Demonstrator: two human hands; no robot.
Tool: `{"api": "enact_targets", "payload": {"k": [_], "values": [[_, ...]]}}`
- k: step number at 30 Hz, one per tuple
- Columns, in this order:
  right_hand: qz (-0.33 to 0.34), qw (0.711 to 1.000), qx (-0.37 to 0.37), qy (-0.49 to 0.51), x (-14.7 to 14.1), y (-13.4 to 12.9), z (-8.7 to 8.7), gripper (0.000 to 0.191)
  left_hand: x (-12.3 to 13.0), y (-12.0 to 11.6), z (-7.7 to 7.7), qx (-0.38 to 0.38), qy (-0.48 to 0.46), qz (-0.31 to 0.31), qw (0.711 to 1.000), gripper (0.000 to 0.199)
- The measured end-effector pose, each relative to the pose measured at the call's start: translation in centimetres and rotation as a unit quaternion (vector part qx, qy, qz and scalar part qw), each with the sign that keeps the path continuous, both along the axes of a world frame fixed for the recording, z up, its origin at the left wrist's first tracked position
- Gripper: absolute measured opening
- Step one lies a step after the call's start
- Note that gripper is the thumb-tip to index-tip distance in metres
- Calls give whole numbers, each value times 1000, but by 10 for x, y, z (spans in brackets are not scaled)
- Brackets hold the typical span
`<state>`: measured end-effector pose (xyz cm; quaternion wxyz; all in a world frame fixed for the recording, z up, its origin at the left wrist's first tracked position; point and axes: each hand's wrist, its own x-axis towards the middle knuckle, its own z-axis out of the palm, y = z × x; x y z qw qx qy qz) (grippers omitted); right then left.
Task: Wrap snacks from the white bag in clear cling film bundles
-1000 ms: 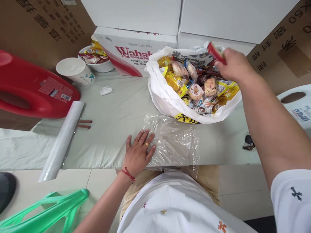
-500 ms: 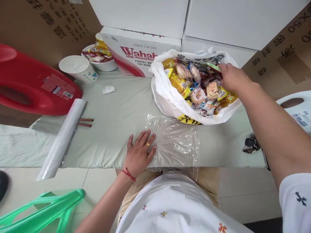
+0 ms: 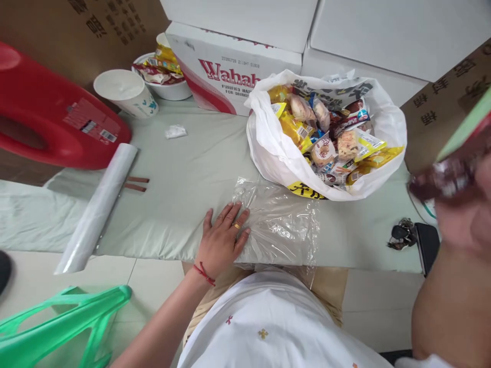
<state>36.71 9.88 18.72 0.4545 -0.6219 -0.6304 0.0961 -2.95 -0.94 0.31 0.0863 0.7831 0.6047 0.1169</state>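
The clear plastic bag (image 3: 282, 220) lay flat and wrinkled on the cloth-covered tabletop (image 3: 184, 168), along its near edge, just in front of the white bag (image 3: 272, 148). Of the hands, the left hand (image 3: 220, 240) was open, palm down with its fingers slightly spread, and its fingertips rested on the left side of the clear plastic bag, gripping nothing. The right hand (image 3: 466, 220), blurred and partly cut off at the right edge of the view, was closed around a dark and pale-green packet (image 3: 448, 179), raised in the air; whether there was more than one packet could not be told. The white bag stood open, filled with wrapped snacks (image 3: 347, 143), and behind it was a Wahaha carton (image 3: 233, 76). To the left of the carton stood a white bowl (image 3: 174, 92) of packets and a paper cup (image 3: 140, 105), with a crumpled white scrap (image 3: 175, 131) nearer. Further left, a roll of plastic (image 3: 97, 209) lay beside a red jug (image 3: 72, 112), partly over two brown sticks (image 3: 136, 187). At the right, keys (image 3: 401, 234) lay beside a flat black object (image 3: 427, 245)
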Motion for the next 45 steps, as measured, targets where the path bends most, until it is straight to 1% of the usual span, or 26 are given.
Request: {"api": "enact_targets", "payload": {"k": [1,2,3,4,5,6,7,8,10,12,15,17,18,20,22,24,27,29,30,31,33,34,35,37,39,45], "values": [[33,988,-100,112,-12,-32,-12,53,0,0,0,-2,0,-1,1000,49],[60,955,-223,188,-28,-62,-26,45,0,0,0,-3,-1,-3,1000,49],[102,901,-347,239,-47,-88,-41,38,0,0,0,-4,-2,-5,1000,49],[146,839,-443,280,-69,-108,-57,39,0,0,0,-4,-2,-6,1000,49],[165,803,-486,304,-91,-122,-73,44,0,0,0,-4,-1,-6,1000,49],[181,791,-493,313,-111,-129,-88,47,0,0,0,-2,1,-4,1000,49],[180,802,-477,311,-129,-130,-101,48,0,0,0,0,4,-3,1000,48],[169,821,-452,305,-144,-127,-113,48,0,0,0,2,7,-2,1000,48],[145,858,-404,284,-163,-113,-132,46,0,0,0,4,14,-4,1000,48],[125,889,-371,236,-173,-99,-145,40,0,-1,1,2,16,-7,1000,49],[104,934,-323,110,-177,-89,-157,31,1,-1,2,-2,13,-5,1000,48],[100,943,-311,64,-174,-89,-157,29,1,-2,2,-2,8,-1,1000,48],[105,939,-321,70,-171,-90,-156,31,0,-2,2,-2,6,0,1000,48],[127,921,-353,106,-164,-88,-148,36,0,-2,1,-3,4,-2,1000,48],[160,907,-372,115,-157,-79,-139,39,0,-2,0,-4,3,-5,1000,48],[193,904,-374,75,-153,-64,-132,37,0,-2,0,-3,2,-6,1000,48],[220,902,-370,-40,-156,-43,-132,32,0,-2,1,-1,-3,-5,1000,49],[201,902,-355,-139,-164,-39,-133,35,0,-2,1,-2,-5,-6,1000,49],[183,899,-353,-186,-169,-40,-133,43,0,-2,1,-3,-5,-6,1000,49],[165,892,-356,-226,-174,-44,-133,56,0,-2,2,-3,-5,-7,1000,49],[141,869,-379,-286,-185,-55,-131,83,0,-3,2,-4,-2,-7,1000,49],[135,856,-391,-309,-190,-61,-129,91,0,-3,2,-4,-1,-7,1000,49],[132,846,-399,-328,-195,-66,-127,93,0,-3,2,-4,-1,-5,1000,49],[126,833,-407,-354,-203,-72,-124,88,0,-2,2,-5,-2,-3,1000,49],[115,828,-409,-365,-207,-74,-122,82,0,-2,2,-6,-3,-3,1000,48],[66,836,-423,-344,-198,-84,-120,75,0,-2,2,-7,-5,-4,1000,49]]}}
